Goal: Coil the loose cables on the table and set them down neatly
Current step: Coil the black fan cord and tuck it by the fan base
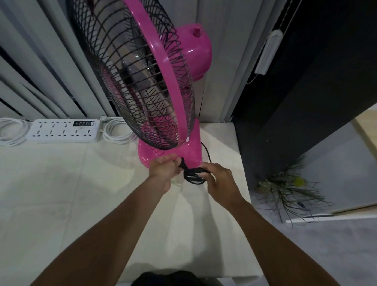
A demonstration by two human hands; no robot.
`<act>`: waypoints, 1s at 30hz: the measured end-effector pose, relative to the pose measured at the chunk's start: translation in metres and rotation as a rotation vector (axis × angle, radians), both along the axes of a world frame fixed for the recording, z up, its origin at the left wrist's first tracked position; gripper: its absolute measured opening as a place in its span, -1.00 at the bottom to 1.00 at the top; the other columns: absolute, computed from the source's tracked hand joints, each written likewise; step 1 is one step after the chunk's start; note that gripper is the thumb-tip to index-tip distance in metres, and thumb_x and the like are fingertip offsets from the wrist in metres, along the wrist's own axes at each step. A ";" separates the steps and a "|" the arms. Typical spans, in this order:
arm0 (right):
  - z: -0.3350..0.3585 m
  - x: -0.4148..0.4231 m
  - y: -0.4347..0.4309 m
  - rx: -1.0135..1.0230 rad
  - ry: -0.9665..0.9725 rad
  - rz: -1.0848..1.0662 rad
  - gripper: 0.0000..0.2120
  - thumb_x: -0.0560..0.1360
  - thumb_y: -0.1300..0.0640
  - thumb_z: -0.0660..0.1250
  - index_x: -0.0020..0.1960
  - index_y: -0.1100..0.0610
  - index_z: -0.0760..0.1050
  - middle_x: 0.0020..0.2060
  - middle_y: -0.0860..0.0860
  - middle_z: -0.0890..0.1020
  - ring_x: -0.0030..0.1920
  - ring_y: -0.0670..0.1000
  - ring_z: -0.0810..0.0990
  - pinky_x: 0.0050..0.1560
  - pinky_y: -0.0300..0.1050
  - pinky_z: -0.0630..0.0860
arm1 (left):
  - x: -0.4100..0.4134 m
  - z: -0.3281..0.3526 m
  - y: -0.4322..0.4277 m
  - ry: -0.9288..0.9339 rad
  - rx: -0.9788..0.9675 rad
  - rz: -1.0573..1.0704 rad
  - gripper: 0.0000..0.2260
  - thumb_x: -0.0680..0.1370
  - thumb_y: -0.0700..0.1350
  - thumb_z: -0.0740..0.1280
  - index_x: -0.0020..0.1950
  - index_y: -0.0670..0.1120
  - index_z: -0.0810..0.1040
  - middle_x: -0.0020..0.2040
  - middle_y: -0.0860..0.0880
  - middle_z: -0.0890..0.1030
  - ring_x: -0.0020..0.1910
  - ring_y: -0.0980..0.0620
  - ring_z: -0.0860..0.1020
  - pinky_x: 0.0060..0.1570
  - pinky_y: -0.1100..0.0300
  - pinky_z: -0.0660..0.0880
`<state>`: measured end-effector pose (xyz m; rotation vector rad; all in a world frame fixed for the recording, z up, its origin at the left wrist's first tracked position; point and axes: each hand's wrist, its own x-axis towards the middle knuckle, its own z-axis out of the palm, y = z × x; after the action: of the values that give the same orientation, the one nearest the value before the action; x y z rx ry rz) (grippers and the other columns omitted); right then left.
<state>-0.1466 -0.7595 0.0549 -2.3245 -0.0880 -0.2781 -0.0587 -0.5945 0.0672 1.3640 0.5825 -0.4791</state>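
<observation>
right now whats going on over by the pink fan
A person is bundling the fan's black cord with both hands, left hand and right hand, just in front of the pink fan on the white table. Two white cables already lie coiled either side of the power strip.

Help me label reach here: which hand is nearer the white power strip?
Left. The left hand is right of the power strip; the right hand lies farther right.

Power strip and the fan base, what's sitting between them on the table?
In the head view, a coiled white cable lies on the table between the power strip and the fan base.
</observation>
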 end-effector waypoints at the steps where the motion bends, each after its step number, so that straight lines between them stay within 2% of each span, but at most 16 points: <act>1: 0.001 0.002 0.000 -0.016 -0.014 0.018 -0.84 0.63 0.13 0.23 0.10 0.10 0.58 -0.13 0.01 0.68 -0.13 0.03 0.59 -0.06 -0.11 0.51 | 0.003 0.000 0.001 0.009 -0.005 0.025 -0.87 0.49 -0.40 0.40 -0.06 -0.20 0.60 -0.14 -0.11 0.64 -0.31 -0.07 0.62 -0.16 0.07 0.67; 4: -0.001 0.003 0.000 -0.085 -0.044 0.069 -0.85 0.65 0.14 0.21 0.08 0.13 0.55 -0.17 0.01 0.61 -0.14 0.03 0.52 -0.12 -0.15 0.45 | 0.008 -0.001 0.004 0.061 0.000 0.047 -0.78 0.49 -0.41 0.40 0.10 -0.22 0.57 -0.11 -0.18 0.67 -0.41 -0.09 0.60 -0.15 -0.02 0.67; 6: -0.005 0.001 -0.002 -0.140 -0.066 0.077 -0.89 0.63 0.24 0.26 0.09 0.16 0.55 -0.16 0.02 0.60 -0.11 0.04 0.49 -0.10 -0.16 0.45 | 0.009 -0.003 0.003 0.120 0.010 0.043 -0.77 0.49 -0.39 0.41 0.10 -0.19 0.54 -0.04 -0.24 0.66 -0.39 -0.08 0.61 -0.15 -0.02 0.66; 9: -0.013 -0.008 -0.004 -0.252 -0.174 0.050 -0.88 0.56 0.34 0.35 0.06 0.23 0.60 -0.10 0.08 0.67 -0.06 0.10 0.56 0.00 -0.07 0.52 | 0.003 -0.005 0.000 0.259 -0.005 0.011 -0.81 0.52 -0.37 0.39 0.10 -0.21 0.53 -0.16 -0.22 0.65 -0.52 0.00 0.61 -0.31 0.08 0.59; 11: -0.017 -0.012 -0.005 -0.322 -0.285 0.009 -0.90 0.55 0.31 0.35 0.01 0.23 0.64 -0.10 0.07 0.70 -0.08 0.11 0.57 -0.03 -0.06 0.51 | -0.003 -0.010 -0.001 0.367 -0.044 -0.032 -0.84 0.54 -0.33 0.36 0.11 -0.24 0.53 -0.21 -0.18 0.62 -0.49 0.04 0.59 -0.31 0.10 0.54; 14: -0.021 -0.017 -0.007 -0.373 -0.329 -0.018 -0.85 0.54 0.34 0.33 -0.02 0.17 0.64 -0.12 0.00 0.70 -0.18 0.09 0.52 -0.18 -0.03 0.48 | -0.012 -0.019 0.002 0.496 -0.100 -0.194 -0.83 0.56 -0.22 0.37 0.14 -0.21 0.56 -0.11 -0.15 0.60 -0.30 0.06 0.53 -0.26 0.08 0.54; 17: -0.026 -0.022 -0.015 -0.368 -0.300 -0.025 -0.82 0.52 0.38 0.32 0.00 0.17 0.63 -0.12 0.00 0.69 -0.23 0.07 0.48 -0.25 -0.02 0.49 | -0.023 -0.027 0.004 0.558 -0.115 -0.395 -0.62 0.51 0.03 0.45 0.15 -0.22 0.53 0.04 -0.19 0.66 -0.31 0.02 0.48 -0.31 0.14 0.55; 20: -0.034 -0.029 -0.024 -0.346 -0.293 -0.022 -0.82 0.52 0.40 0.35 0.02 0.18 0.61 -0.09 0.02 0.68 -0.21 0.06 0.50 -0.24 -0.05 0.53 | -0.035 -0.031 0.003 0.606 -0.221 -0.610 -0.44 0.52 0.19 0.37 0.22 -0.29 0.53 0.11 -0.26 0.68 -0.30 -0.03 0.59 -0.30 0.17 0.57; 22: -0.040 -0.034 -0.028 -0.324 -0.284 0.024 -0.83 0.55 0.38 0.30 0.04 0.18 0.59 -0.07 0.03 0.67 -0.18 0.06 0.50 -0.20 -0.07 0.54 | -0.041 -0.031 -0.001 0.601 -0.305 -0.638 -0.51 0.56 0.13 0.35 0.19 -0.30 0.57 0.13 -0.28 0.67 -0.18 -0.08 0.69 -0.23 0.14 0.62; 24: -0.046 -0.039 -0.030 -0.292 -0.287 0.074 -0.84 0.60 0.31 0.24 0.08 0.21 0.59 -0.03 0.07 0.67 -0.12 0.07 0.54 -0.11 -0.08 0.57 | -0.045 -0.032 -0.008 0.541 -0.338 -0.583 -0.63 0.57 -0.01 0.37 0.18 -0.30 0.58 0.08 -0.30 0.68 -0.06 -0.12 0.71 -0.16 0.10 0.65; 28: -0.055 -0.048 -0.036 -0.147 -0.243 0.087 -0.82 0.60 0.28 0.29 0.16 0.21 0.60 0.11 0.07 0.67 0.04 0.09 0.60 0.08 -0.04 0.60 | -0.043 -0.033 -0.019 0.302 -0.224 -0.526 -0.79 0.57 -0.22 0.37 0.11 -0.34 0.58 -0.02 -0.27 0.71 -0.10 -0.16 0.72 -0.18 0.11 0.65; 30: -0.058 -0.053 -0.036 0.055 -0.067 -0.023 -0.61 0.53 0.34 0.35 0.32 0.10 0.50 0.23 -0.03 0.61 0.15 0.01 0.59 0.21 -0.07 0.57 | -0.038 -0.032 -0.027 0.168 -0.104 -0.560 -0.84 0.58 -0.27 0.34 0.11 -0.32 0.59 -0.02 -0.25 0.71 -0.14 -0.15 0.72 -0.18 0.13 0.65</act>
<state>-0.1993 -0.7958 -0.0030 -2.2629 -0.0854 -0.3661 -0.0962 -0.6213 0.0349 1.3885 0.2963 -1.0695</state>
